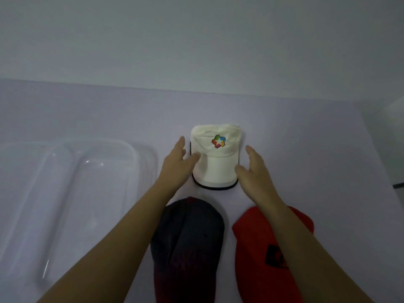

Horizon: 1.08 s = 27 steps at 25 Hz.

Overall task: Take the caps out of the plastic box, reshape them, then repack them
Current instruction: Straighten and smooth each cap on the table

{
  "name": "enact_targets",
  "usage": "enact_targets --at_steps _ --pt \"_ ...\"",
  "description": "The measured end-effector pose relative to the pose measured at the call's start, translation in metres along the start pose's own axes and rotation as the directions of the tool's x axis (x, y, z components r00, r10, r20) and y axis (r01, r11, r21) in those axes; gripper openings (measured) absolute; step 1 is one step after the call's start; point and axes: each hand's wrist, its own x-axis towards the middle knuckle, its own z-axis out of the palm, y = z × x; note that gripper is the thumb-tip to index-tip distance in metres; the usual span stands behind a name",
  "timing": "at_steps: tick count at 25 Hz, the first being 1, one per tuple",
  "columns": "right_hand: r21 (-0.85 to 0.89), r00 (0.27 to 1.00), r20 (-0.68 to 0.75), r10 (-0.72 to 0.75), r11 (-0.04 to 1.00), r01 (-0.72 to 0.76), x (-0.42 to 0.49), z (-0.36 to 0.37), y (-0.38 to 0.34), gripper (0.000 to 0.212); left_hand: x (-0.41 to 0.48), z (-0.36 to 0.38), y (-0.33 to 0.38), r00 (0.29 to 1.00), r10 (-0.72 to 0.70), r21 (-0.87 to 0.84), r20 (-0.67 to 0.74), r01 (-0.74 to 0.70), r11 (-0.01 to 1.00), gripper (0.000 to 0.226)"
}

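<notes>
A white cap (216, 162) with a multicoloured logo and a dark-edged brim lies on the pale table, brim toward me. My left hand (177, 165) is at its left side, fingers spread, the thumb touching the cap's edge. My right hand (253, 169) is at its right side, fingers apart, the thumb against the brim. Neither hand grips the cap. A dark navy cap (188, 243) lies nearer me under my left forearm. A red cap (258, 248) with a black patch lies under my right forearm. The clear plastic box (140, 154) stands at the left, with nothing visible inside.
The pale lilac table (306, 149) runs back to a plain wall. Its right edge slants down at the far right, with a dark object (398, 184) beyond it.
</notes>
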Motion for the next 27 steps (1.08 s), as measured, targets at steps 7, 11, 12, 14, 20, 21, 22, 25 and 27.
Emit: enact_targets --at_steps 7,11,12,14,20,21,22,25,27 --pt "0.165 0.983 -0.086 -0.161 0.971 0.173 -0.139 0.054 0.036 0.046 -0.124 -0.02 -0.043 0.96 0.17 0.078 -0.221 -0.156 0.985 0.05" --pt "0.091 0.982 0.117 -0.149 0.986 0.139 -0.17 0.078 0.072 0.082 -0.17 -0.01 -0.096 0.945 0.192 0.135 -0.264 -0.161 0.978 0.058" --pt "0.045 0.97 0.193 -0.147 0.989 0.141 -0.174 0.077 0.083 0.092 -0.177 -0.009 -0.108 0.943 0.209 0.123 -0.26 -0.183 0.975 0.058" --pt "-0.131 0.937 0.318 -0.148 0.971 0.198 -0.18 0.076 0.108 0.107 -0.189 -0.01 -0.133 0.952 0.246 0.129 -0.18 -0.225 0.966 0.066" --pt "-0.386 0.908 0.38 -0.177 0.862 0.329 -0.188 0.081 0.136 0.1 -0.199 -0.007 -0.17 0.915 0.354 0.292 0.194 -0.398 0.87 0.109" --pt "-0.383 0.904 0.389 -0.177 0.861 0.334 -0.188 0.08 0.137 0.097 -0.197 -0.006 -0.169 0.912 0.353 0.278 0.208 -0.401 0.873 0.11" --pt "-0.372 0.899 0.402 -0.172 0.867 0.333 -0.187 0.08 0.138 0.095 -0.196 -0.006 -0.168 0.916 0.339 0.261 0.216 -0.388 0.884 0.111" --pt "-0.318 0.882 0.455 -0.123 0.902 0.291 -0.187 0.075 0.134 0.094 -0.195 -0.003 -0.163 0.926 0.292 0.245 0.237 -0.348 0.905 0.107" --pt "-0.187 0.898 0.435 -0.073 0.968 0.17 -0.186 0.07 0.121 0.091 -0.195 -0.004 -0.163 0.937 0.263 0.204 0.229 -0.31 0.929 0.101"
